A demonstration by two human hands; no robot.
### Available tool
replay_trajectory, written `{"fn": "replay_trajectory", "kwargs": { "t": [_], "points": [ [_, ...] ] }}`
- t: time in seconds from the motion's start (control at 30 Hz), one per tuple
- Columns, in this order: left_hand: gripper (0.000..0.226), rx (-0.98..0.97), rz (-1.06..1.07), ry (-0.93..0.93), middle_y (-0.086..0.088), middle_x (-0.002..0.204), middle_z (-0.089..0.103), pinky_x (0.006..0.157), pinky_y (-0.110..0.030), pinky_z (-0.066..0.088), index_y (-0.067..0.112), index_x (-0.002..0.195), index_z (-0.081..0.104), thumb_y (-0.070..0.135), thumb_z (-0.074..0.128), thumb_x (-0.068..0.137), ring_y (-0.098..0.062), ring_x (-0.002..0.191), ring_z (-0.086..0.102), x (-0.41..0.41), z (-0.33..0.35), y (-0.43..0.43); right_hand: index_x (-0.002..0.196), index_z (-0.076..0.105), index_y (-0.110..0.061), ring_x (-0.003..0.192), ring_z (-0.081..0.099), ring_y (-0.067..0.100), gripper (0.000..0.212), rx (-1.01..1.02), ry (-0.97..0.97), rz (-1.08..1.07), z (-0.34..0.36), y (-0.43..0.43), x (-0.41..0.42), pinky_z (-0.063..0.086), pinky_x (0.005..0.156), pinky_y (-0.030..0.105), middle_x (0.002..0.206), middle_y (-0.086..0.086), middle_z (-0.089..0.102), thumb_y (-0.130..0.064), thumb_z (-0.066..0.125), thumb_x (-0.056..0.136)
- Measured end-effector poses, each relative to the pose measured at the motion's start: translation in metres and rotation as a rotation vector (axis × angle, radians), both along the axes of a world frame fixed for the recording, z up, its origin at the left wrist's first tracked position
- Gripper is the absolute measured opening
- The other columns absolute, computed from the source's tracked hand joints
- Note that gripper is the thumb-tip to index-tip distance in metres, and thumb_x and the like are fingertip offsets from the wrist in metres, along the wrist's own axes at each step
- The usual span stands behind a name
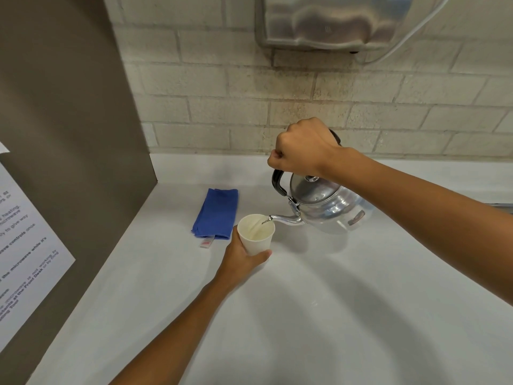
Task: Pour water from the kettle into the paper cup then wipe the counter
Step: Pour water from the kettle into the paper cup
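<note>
A shiny metal kettle (pixel 330 207) with a black handle hangs tilted to the left above the white counter (pixel 333 301). My right hand (pixel 302 148) is closed around its handle from above. The spout tip sits over the rim of a white paper cup (pixel 256 234), and a thin stream of water runs into the cup. My left hand (pixel 240 259) wraps the cup from the left and below, holding it upright on or just above the counter. A folded blue cloth (pixel 218 213) lies flat on the counter just left of the cup.
A grey-brown panel (pixel 69 134) with a printed paper notice (pixel 25 259) walls off the left side. A brick wall (pixel 277 107) runs behind the counter, with a metal dispenser (pixel 333 20) mounted high on it.
</note>
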State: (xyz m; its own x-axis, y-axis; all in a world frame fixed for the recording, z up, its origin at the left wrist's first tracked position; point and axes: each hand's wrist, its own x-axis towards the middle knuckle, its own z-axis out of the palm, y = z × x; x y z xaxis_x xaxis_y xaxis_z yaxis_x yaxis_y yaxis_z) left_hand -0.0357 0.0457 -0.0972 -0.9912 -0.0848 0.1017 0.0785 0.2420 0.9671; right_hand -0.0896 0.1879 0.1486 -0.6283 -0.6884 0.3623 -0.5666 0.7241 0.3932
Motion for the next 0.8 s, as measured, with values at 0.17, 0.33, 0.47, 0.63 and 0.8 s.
{"fn": "replay_trajectory", "kwargs": {
  "t": [0.17, 0.33, 0.47, 0.63, 0.8],
  "points": [
    [0.078, 0.001, 0.003, -0.001, 0.023, 0.107, 0.040, 0.059, 0.000, 0.044, 0.041, 0.118, 0.022, 0.029, 0.080, 0.066, 0.001, 0.096, 0.048, -0.0003, 0.0000, -0.0001, 0.044, 0.020, -0.012, 0.039, 0.016, 0.015, 0.044, 0.010, 0.006, 0.000, 0.0006, 0.0005, -0.0004, 0.012, 0.046, 0.021, 0.041, 0.001, 0.022, -0.019, 0.047, 0.078],
    [0.078, -0.002, 0.005, -0.001, 0.017, 0.109, 0.040, 0.059, 0.002, 0.042, 0.040, 0.117, 0.022, 0.029, 0.079, 0.067, 0.000, 0.095, 0.048, -0.0009, -0.0006, 0.0003, 0.044, 0.020, -0.012, 0.039, 0.017, 0.016, 0.044, 0.024, 0.011, 0.001, 0.0003, -0.0008, -0.0006, 0.012, 0.046, 0.021, 0.041, 0.001, 0.022, -0.020, 0.048, 0.078],
    [0.077, -0.007, 0.005, 0.002, 0.014, 0.112, 0.041, 0.059, 0.002, 0.043, 0.039, 0.118, 0.022, 0.028, 0.079, 0.067, -0.003, 0.095, 0.048, -0.0017, -0.0011, 0.0006, 0.044, 0.021, -0.012, 0.039, 0.018, 0.016, 0.043, 0.033, 0.011, 0.002, 0.0007, -0.0014, -0.0012, 0.013, 0.046, 0.021, 0.042, 0.002, 0.023, -0.020, 0.047, 0.078],
    [0.078, -0.015, 0.008, -0.003, 0.012, 0.114, 0.042, 0.059, 0.000, 0.044, 0.039, 0.118, 0.024, 0.029, 0.080, 0.066, -0.002, 0.095, 0.049, -0.0024, -0.0015, 0.0003, 0.044, 0.021, -0.012, 0.039, 0.018, 0.017, 0.043, 0.037, 0.013, 0.002, 0.0013, -0.0034, -0.0017, 0.014, 0.046, 0.021, 0.042, 0.002, 0.024, -0.020, 0.047, 0.078],
    [0.078, -0.027, 0.027, -0.011, 0.013, 0.112, 0.044, 0.067, -0.005, 0.037, 0.038, 0.117, 0.025, 0.028, 0.082, 0.064, -0.008, 0.100, 0.046, -0.0042, -0.0021, 0.0000, 0.045, 0.022, -0.012, 0.039, 0.019, 0.017, 0.043, 0.047, 0.024, 0.001, 0.0014, -0.0056, -0.0019, 0.012, 0.046, 0.021, 0.043, 0.002, 0.024, -0.020, 0.047, 0.078]
  ]
}}
